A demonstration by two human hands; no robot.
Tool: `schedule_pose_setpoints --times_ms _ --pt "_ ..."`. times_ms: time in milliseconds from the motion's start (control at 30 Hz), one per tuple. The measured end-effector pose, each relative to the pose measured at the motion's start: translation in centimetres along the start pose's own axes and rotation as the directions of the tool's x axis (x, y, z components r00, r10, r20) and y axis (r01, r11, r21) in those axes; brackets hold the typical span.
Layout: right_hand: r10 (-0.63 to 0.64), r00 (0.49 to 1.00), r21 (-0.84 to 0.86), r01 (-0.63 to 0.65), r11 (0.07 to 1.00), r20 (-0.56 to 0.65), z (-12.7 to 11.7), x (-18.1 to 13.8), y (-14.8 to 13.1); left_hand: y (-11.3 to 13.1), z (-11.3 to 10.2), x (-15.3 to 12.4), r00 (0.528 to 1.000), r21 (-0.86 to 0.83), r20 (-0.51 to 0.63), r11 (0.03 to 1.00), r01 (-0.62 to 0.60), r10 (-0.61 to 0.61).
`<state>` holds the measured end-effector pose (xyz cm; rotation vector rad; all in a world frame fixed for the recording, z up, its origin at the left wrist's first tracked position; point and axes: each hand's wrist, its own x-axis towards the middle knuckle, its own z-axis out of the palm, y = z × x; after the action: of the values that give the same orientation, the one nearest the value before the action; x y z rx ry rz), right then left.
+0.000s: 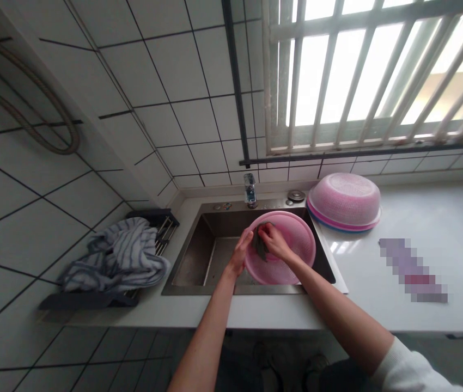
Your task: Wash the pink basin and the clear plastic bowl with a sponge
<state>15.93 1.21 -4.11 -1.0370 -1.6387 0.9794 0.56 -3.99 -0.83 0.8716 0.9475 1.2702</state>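
Observation:
Over the steel sink (199, 256) a pink perforated colander (292, 245) is held tilted, its inside facing me. My left hand (240, 253) grips its left rim. My right hand (274, 242) is closed on a dark grey cloth (261, 243) pressed against the inside of the colander, near the rim. The tap (250, 189) stands just behind, and I see no water running.
Upside-down pink baskets (345, 200) are stacked on the white counter (427, 228) right of the sink. A striped towel (117, 256) lies heaped on a dark rack (162, 223) to the left. A barred window (378, 71) sits behind the counter, and a hose (58, 109) hangs on the tiled wall.

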Motion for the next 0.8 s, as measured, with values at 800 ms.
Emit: schedule_pose_setpoints --times_ms 800 --pt "0.01 1.0 -0.21 -0.013 0.978 -0.02 -0.8 0.4 0.7 -0.4 -0.5 0.6 0.983 0.122 -0.159 0.99 -0.074 0.093"
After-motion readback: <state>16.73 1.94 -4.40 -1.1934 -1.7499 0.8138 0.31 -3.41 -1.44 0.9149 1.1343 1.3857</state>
